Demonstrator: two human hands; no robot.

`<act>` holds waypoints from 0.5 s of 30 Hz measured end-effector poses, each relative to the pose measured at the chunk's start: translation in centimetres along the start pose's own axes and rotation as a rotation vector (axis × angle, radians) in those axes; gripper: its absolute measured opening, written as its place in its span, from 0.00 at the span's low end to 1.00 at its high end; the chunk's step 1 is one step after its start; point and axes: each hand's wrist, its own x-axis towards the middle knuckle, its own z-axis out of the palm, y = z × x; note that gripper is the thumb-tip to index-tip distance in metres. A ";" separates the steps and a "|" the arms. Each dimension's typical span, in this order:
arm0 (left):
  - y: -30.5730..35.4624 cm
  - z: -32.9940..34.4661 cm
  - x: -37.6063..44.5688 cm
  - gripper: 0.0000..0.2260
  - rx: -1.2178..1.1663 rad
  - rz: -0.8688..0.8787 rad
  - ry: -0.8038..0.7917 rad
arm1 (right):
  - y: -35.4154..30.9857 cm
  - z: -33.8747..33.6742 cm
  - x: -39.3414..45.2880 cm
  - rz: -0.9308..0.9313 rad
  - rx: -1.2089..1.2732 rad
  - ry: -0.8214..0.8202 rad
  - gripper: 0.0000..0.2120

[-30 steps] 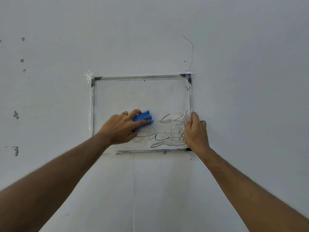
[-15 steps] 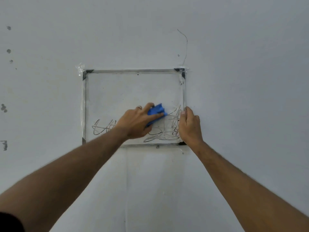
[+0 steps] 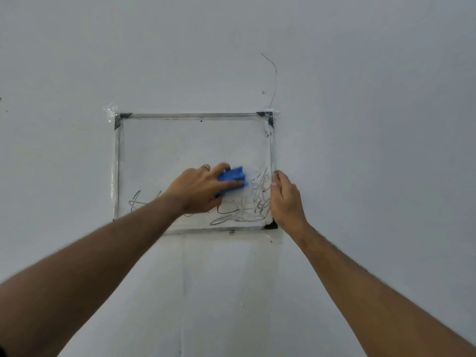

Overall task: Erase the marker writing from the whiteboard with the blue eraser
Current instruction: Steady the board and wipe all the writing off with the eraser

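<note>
Grey-white wall [image 3: 77, 73] fills the view, and taped flat against it hangs the small whiteboard [image 3: 195, 145] in its thin metal frame, black caps at the corners. Along the board's lower left a few loops of marker writing [image 3: 144, 200] show beside the forearm; part of that stretch is hidden behind the arm, so how much ink lies there cannot be told. Near the middle, the left hand [image 3: 198, 189] is wrapped over the blue eraser [image 3: 233, 176], fingers curled across its top and thumb underneath, pressing its face to the board just above the scribbles. The eraser looks light and fairly stiff, probably a plastic block with a soft felt face, and it is best taken across its back as here, so pressure spreads evenly and it does not tip onto an edge. Right of it lies the densest tangle of writing, running down to the lower right corner. At the far right, the right hand [image 3: 286, 202] lies against the frame's right edge, fingers nearly straight, seemingly steadying the board rather than gripping it; a board held only by tape could shift under hard strokes. Upper areas look clean; the bottom band remains.
</note>
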 end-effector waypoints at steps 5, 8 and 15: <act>3.7 -0.3 2.3 0.28 -0.059 -0.070 0.010 | -0.8 -0.7 -0.1 -0.012 0.047 0.016 0.14; 4.3 -0.1 1.3 0.26 -0.043 -0.011 0.017 | -1.3 -0.8 -0.3 0.015 0.002 0.095 0.11; 9.2 -1.8 2.7 0.33 -0.680 -0.569 0.210 | -4.6 1.8 -2.1 0.060 0.092 0.186 0.19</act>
